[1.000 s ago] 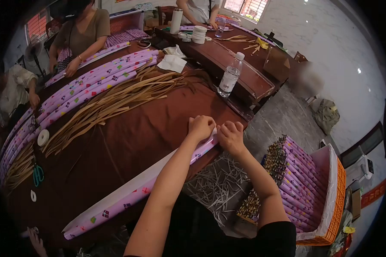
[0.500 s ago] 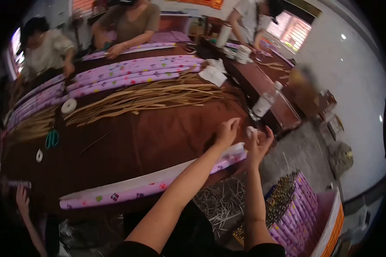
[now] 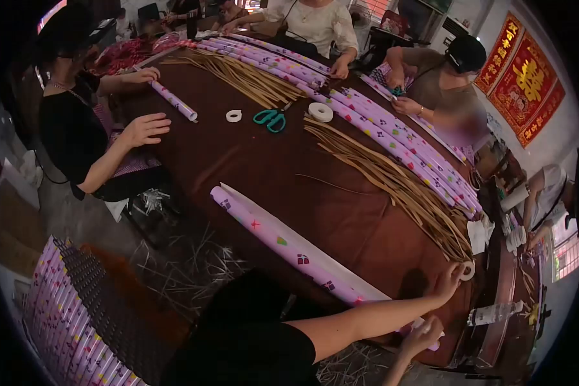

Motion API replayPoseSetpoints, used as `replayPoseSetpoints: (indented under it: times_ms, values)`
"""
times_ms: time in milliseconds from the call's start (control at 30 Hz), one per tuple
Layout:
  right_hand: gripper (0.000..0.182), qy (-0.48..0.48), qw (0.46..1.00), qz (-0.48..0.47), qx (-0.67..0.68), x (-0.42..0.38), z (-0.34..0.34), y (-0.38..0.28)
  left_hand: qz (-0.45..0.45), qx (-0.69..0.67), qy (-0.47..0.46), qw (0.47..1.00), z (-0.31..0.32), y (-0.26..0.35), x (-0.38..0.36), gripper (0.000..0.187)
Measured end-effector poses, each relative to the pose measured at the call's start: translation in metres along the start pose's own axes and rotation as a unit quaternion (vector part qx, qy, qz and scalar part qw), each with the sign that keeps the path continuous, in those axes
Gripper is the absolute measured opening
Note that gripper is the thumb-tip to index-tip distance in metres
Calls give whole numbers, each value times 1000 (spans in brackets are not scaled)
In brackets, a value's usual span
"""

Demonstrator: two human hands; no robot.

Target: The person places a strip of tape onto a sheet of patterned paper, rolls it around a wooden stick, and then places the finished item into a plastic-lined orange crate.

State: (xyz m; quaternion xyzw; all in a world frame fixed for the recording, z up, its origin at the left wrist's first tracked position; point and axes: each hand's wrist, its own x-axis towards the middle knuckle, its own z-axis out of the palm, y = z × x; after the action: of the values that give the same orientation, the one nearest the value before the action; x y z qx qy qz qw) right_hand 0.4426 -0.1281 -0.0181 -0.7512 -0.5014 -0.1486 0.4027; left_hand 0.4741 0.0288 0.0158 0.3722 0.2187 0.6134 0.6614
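A long sheet of purple patterned wrapping paper [image 3: 302, 259], partly rolled with its white inner side showing, lies along the near edge of the table. My left hand [image 3: 451, 283] reaches across its right end, fingers closed on a small roll of white tape [image 3: 468, 270]. Just below, my right hand [image 3: 426, 336] is curled at the right end of that paper. White and purple show around its fingers, but what they pinch is hidden.
Brown strips [image 3: 392, 186] lie across the table beside finished purple tubes [image 3: 392, 132]. Green-handled scissors [image 3: 270, 120], tape rolls [image 3: 320, 112] and a plastic bottle [image 3: 495, 313] are around. A co-worker's hand [image 3: 145, 130] is at the left. Stacked tubes [image 3: 77, 328] stand lower left.
My view has swung to the left, bringing the co-worker at left into sight. My left hand, pinched in the air before, is now at the tape roll; my right hand is at the paper's end.
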Motion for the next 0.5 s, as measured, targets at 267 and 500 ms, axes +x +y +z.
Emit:
replayPoseSetpoints:
  times_ms: [267, 500]
  values:
    - [25, -38, 992, -84, -86, -25, 4, -25, 18, -186, -26, 982, -15, 135, 16, 28]
    - [22, -4, 994, -85, -65, -27, 7, -31, 169, 92, 169, 967, -258, 296, 97, 23]
